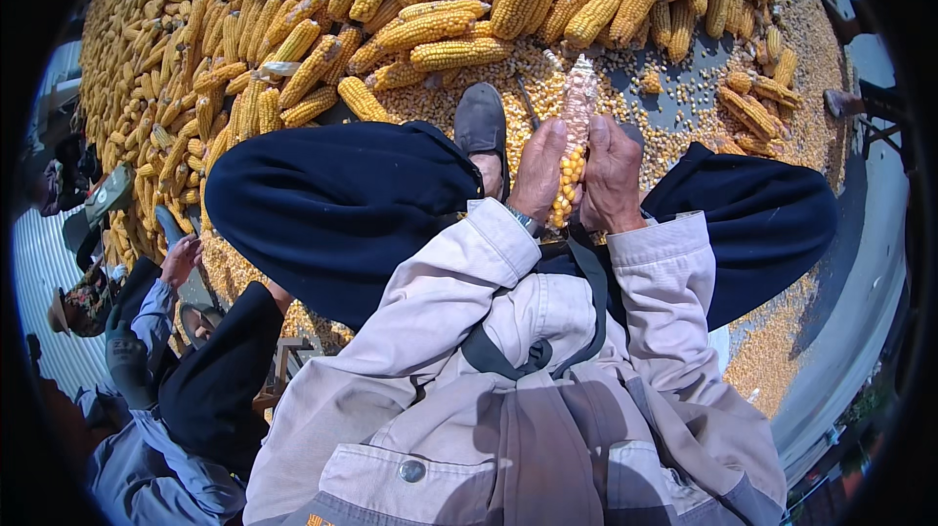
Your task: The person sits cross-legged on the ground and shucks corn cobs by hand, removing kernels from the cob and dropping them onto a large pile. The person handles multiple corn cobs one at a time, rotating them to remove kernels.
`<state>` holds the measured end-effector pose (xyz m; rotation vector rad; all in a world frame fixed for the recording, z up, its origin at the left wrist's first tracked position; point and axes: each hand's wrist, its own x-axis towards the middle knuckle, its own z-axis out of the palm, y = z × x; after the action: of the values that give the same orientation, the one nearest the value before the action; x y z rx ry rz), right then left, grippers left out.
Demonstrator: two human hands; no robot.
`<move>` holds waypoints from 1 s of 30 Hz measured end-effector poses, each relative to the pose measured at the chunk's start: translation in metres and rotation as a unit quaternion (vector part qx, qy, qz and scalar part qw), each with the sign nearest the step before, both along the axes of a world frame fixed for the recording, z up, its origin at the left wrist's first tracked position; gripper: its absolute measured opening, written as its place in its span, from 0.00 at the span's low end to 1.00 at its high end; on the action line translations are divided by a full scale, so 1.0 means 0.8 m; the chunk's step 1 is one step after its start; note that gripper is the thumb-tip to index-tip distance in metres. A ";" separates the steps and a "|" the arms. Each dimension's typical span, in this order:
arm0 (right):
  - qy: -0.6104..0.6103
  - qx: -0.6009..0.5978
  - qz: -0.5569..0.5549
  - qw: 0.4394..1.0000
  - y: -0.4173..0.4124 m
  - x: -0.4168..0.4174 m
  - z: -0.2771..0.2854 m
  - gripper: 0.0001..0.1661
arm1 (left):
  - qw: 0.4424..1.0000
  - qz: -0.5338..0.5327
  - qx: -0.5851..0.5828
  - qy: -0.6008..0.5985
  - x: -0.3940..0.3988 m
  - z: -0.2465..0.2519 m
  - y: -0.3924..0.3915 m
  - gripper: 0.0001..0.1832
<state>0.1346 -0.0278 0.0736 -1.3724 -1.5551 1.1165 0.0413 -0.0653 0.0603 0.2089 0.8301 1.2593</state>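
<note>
Between my knees, both hands grip one partly shelled corn cob (577,97). Its far half is bare and pinkish-white, while yellow kernels still cover the end nearest my body. My left hand (538,167) wraps the cob from the left, thumb pointing away from me. From the other side my right hand (610,171) holds it, its thumb beside the bare part. Loose kernels (663,141) lie beneath and around the cob. A thin dark rod (527,102) shows just left of it, partly hidden by my left hand.
A large heap of unshelled corn ears (454,20) spreads ahead and left. A smaller pile of ears (758,105) lies at the right. My dark shoe (481,119) rests among kernels. Close by on the left sits another person with a gloved hand (128,357); more people are beyond.
</note>
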 end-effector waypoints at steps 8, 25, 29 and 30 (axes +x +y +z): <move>-0.040 -0.081 0.039 0.995 -0.017 -0.007 0.004 0.21 | 0.994 0.107 -0.001 0.012 -0.003 -0.031 0.009 0.22; 0.105 -0.134 0.055 0.984 -0.030 -0.016 -0.010 0.21 | 0.995 0.095 0.034 -0.018 -0.030 -0.008 0.031 0.33; 0.244 -0.300 0.046 0.921 -0.028 -0.012 -0.008 0.19 | 0.996 0.091 0.010 -0.019 -0.034 0.003 0.034 0.38; 0.261 -0.340 0.054 0.902 -0.025 -0.013 0.007 0.18 | 0.996 0.088 0.007 -0.014 -0.035 0.002 0.034 0.38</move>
<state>0.1242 -0.0475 0.0790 -1.2442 -0.8778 2.0280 0.0130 -0.0378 0.0617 0.1319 0.8296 1.4314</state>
